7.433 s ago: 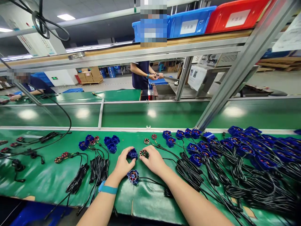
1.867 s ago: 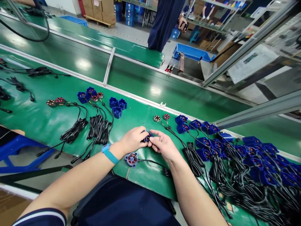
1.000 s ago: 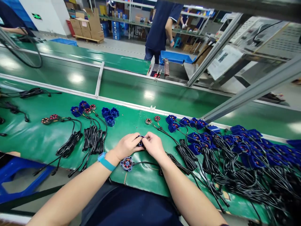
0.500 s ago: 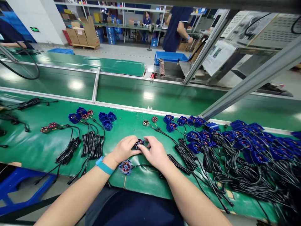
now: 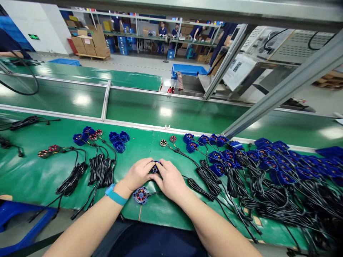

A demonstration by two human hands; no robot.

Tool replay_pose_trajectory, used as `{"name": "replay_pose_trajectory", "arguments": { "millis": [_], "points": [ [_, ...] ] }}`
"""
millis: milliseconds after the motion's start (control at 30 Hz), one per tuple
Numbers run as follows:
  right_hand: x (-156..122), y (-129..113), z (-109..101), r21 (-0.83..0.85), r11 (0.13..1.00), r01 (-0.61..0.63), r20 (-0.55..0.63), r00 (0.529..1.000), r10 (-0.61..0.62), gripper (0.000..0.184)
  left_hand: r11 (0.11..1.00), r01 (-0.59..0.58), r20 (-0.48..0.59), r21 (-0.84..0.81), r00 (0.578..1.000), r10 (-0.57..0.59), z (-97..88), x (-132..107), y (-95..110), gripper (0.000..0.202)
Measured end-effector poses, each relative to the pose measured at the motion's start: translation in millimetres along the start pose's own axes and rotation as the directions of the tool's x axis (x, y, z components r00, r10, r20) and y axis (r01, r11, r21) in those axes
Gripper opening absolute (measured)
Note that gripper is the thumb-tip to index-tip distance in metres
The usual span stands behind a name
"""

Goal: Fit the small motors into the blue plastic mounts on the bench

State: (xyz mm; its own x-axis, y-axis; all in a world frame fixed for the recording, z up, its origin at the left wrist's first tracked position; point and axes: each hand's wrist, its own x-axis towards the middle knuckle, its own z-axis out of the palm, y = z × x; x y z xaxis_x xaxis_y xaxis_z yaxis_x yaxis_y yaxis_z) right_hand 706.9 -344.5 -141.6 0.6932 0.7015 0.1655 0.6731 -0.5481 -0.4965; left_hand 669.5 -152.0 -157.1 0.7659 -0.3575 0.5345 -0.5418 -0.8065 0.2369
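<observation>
**Blue housing pinched between both hands, its seating hidden**

Taking the held blue housing (image 5: 155,167) as the clock's centre, the left hand (image 5: 139,174) closes on it from 9 o'clock and the right hand (image 5: 171,178) from 4, fingers narrow and thumbs nearly meeting. Fingers cover most of it, so I cannot tell how the part inside sits.

At 7 o'clock, just beside the left wrist, a wired housing (image 5: 140,195) lies on the table (image 5: 160,218); its lead disappears under the right forearm. Two loose motors (image 5: 163,142) lie at 1 o'clock, three blue shells (image 5: 119,146) at 10, and coiled cables (image 5: 207,176) at 3.

The likeliest trouble, I judge, is a skewed fit or nipped wire, caused by uneven thumb pressure on a part the fingers hide. A dragging right forearm could also tug that lead and pull the wired housing askew.
</observation>
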Motion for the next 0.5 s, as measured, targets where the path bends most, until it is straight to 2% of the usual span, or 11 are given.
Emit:
{"name": "replay_pose_trajectory", "arguments": {
  "millis": [133,233,300,367,433,500],
  "points": [
    [2,-9,-2,0.033,0.999,-0.016,0.04,0.999,0.015,0.044,1.0,0.023,0.04,0.02,0.999,-0.024,-2.1,2,2,0.032],
    [1,-7,-9,0.241,0.969,0.05,0.065,0.996,-0.068,0.037,1.0,-0.007,0.059,0.018,0.998,0.006,-6.2,0,1,0.054],
    [5,2,-14,0.441,0.894,0.084,0.019,0.995,-0.102,0.032,0.999,-0.017,0.019,-0.028,1.0,0.018,-10.0,-2,-1,0.064],
    [16,17,-17,0.522,0.851,0.064,-0.085,0.996,-0.023,0.03,0.997,0.001,-0.066,-0.082,0.998,-0.007,-14.3,-2,-4,0.07],
    [34,32,-16,0.411,0.911,-0.042,-0.156,0.981,0.116,0.03,0.997,0.068,-0.181,-0.036,0.981,-0.074,-18.0,-2,-10,0.068],
    [54,42,-12,0.186,0.962,-0.2,-0.116,0.968,0.223,0.037,0.949,0.283,-0.301,0.142,0.925,-0.231,-19.3,-1,-18,0.052]
  ]
}}
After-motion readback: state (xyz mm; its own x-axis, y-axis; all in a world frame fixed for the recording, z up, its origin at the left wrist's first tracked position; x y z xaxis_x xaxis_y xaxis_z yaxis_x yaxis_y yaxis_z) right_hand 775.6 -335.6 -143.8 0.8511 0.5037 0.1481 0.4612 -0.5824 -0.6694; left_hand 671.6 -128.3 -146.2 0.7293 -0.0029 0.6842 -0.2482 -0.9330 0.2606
